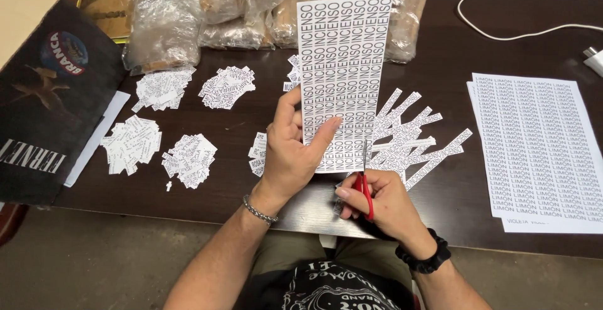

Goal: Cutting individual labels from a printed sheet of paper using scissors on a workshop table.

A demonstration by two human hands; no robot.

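even indoor light from above, sharp focus, soft shadows, faint sheen on the dark table, slight edge distortion.

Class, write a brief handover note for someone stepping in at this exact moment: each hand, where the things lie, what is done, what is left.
Left hand holds the printed sheet upright over the dark table.
Right hand works red-handled scissors at the sheet's lower edge.
Done: cut strips lie right of the sheet; piles of small cut labels lie to the left.
Left: most of this sheet, plus the uncut stack at right.
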